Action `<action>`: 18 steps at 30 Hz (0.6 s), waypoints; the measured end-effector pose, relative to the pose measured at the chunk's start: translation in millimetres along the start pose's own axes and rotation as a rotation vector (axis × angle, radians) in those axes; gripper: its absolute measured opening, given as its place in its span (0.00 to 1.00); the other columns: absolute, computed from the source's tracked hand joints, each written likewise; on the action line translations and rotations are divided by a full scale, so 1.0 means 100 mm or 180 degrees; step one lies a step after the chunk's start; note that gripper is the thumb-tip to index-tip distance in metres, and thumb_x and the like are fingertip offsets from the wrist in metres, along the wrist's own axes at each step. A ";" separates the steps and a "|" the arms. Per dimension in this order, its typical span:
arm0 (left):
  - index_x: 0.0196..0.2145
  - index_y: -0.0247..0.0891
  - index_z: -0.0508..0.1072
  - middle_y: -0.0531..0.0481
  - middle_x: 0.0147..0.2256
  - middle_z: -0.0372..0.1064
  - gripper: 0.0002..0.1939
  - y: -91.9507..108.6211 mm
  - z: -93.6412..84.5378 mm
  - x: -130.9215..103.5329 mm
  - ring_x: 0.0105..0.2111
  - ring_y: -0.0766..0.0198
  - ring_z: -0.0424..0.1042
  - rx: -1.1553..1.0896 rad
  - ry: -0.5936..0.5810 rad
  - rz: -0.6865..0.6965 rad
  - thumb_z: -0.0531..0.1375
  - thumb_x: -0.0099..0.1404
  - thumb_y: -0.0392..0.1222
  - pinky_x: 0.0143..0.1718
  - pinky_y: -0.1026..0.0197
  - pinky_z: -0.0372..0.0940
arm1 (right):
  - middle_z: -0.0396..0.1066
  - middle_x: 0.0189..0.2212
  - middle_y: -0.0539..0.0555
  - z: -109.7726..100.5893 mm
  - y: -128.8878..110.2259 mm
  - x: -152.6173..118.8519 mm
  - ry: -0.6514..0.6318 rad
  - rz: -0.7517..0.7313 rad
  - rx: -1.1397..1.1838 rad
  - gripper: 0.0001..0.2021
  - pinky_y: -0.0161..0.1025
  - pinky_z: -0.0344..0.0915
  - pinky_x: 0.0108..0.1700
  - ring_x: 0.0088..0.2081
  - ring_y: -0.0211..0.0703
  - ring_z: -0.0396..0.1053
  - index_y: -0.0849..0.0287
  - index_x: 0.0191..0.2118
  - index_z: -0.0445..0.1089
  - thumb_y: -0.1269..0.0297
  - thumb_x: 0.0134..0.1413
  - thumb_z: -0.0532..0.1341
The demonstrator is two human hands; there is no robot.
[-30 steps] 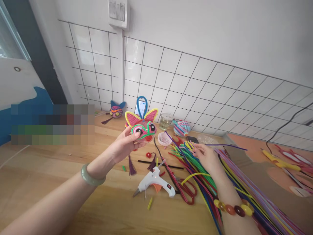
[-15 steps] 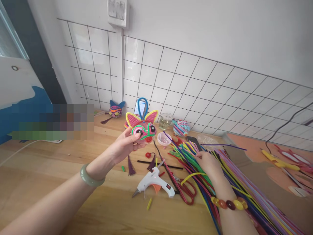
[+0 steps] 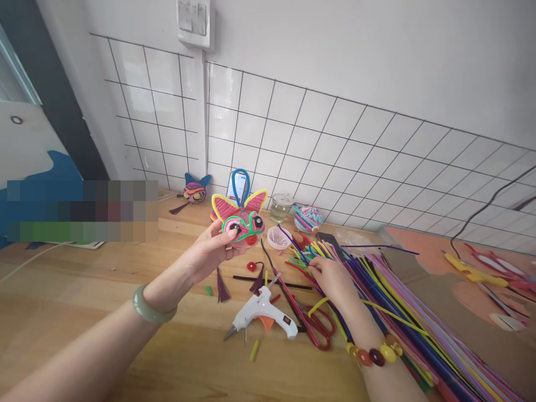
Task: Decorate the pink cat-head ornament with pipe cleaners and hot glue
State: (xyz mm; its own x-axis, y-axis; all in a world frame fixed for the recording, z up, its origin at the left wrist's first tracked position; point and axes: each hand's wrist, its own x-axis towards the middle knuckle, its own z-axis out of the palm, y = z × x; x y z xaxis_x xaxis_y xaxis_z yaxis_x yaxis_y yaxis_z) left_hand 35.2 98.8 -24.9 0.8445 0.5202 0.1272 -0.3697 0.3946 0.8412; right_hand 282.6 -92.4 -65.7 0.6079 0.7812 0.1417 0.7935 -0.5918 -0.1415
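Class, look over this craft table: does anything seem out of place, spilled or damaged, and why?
Nothing looks obviously spilled or damaged. One purple stem lies askew to the bundle of fuzzy stems, and a short yellow piece sits loose near the glue gun, apart from the longer stems.

No text can be read for certain. The lit screen of the phone [image 3: 239, 183], near the middle of the frame, bears marks too small to make out. The white glue gun [image 3: 256, 310], in the lower middle, has small dark print on its body, likewise too tiny to read.
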 end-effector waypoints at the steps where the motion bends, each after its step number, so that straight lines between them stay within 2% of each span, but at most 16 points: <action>1: 0.47 0.42 0.70 0.47 0.43 0.72 0.18 0.00 0.00 0.00 0.38 0.61 0.74 0.0006 -0.0010 0.0005 0.65 0.60 0.43 0.42 0.57 0.69 | 0.78 0.32 0.55 0.01 -0.02 0.00 -0.0023 0.0043 -0.0059 0.09 0.37 0.63 0.37 0.36 0.47 0.75 0.56 0.35 0.75 0.64 0.57 0.57; 4: 0.48 0.42 0.70 0.46 0.45 0.72 0.18 0.00 -0.01 0.00 0.41 0.59 0.74 0.0042 -0.0063 0.0005 0.64 0.60 0.43 0.43 0.57 0.68 | 0.78 0.35 0.58 0.04 -0.06 -0.01 -0.0098 0.0208 -0.0255 0.10 0.40 0.64 0.37 0.38 0.50 0.76 0.58 0.40 0.75 0.63 0.58 0.57; 7: 0.48 0.42 0.70 0.45 0.47 0.72 0.18 -0.02 -0.01 0.00 0.43 0.56 0.74 0.0072 -0.0088 -0.0031 0.64 0.60 0.44 0.45 0.56 0.68 | 0.78 0.35 0.60 0.07 -0.13 -0.03 -0.0230 0.0337 -0.0431 0.10 0.41 0.65 0.39 0.39 0.51 0.76 0.59 0.38 0.76 0.63 0.59 0.57; 10: 0.46 0.42 0.71 0.46 0.46 0.72 0.16 -0.02 -0.01 0.00 0.41 0.58 0.74 0.0032 -0.0019 -0.0049 0.64 0.60 0.44 0.45 0.55 0.67 | 0.77 0.35 0.58 0.09 -0.17 -0.04 -0.0388 0.0494 -0.0580 0.11 0.42 0.66 0.42 0.40 0.47 0.75 0.60 0.35 0.75 0.63 0.62 0.57; 13: 0.46 0.42 0.70 0.45 0.46 0.72 0.16 -0.02 0.00 -0.01 0.42 0.57 0.74 0.0034 0.0027 -0.0080 0.65 0.59 0.44 0.45 0.54 0.68 | 0.75 0.37 0.55 0.09 -0.17 -0.05 -0.0552 0.0694 -0.0718 0.13 0.45 0.68 0.45 0.40 0.42 0.73 0.62 0.38 0.73 0.58 0.63 0.58; 18: 0.47 0.43 0.70 0.45 0.46 0.72 0.18 -0.02 -0.01 -0.01 0.42 0.57 0.74 0.0062 0.0012 -0.0095 0.65 0.59 0.45 0.46 0.53 0.67 | 0.75 0.37 0.56 0.05 -0.15 -0.08 -0.0629 0.0952 -0.0823 0.13 0.44 0.69 0.42 0.38 0.42 0.73 0.63 0.39 0.72 0.57 0.62 0.58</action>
State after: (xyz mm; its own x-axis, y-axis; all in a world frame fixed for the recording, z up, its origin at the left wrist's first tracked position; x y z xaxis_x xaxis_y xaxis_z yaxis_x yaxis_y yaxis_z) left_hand 35.1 98.6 -27.8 0.8536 0.5113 0.0999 -0.3368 0.3952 0.8546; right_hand 265.7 -88.8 -69.2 0.8150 0.5761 -0.0619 0.5794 -0.8082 0.1056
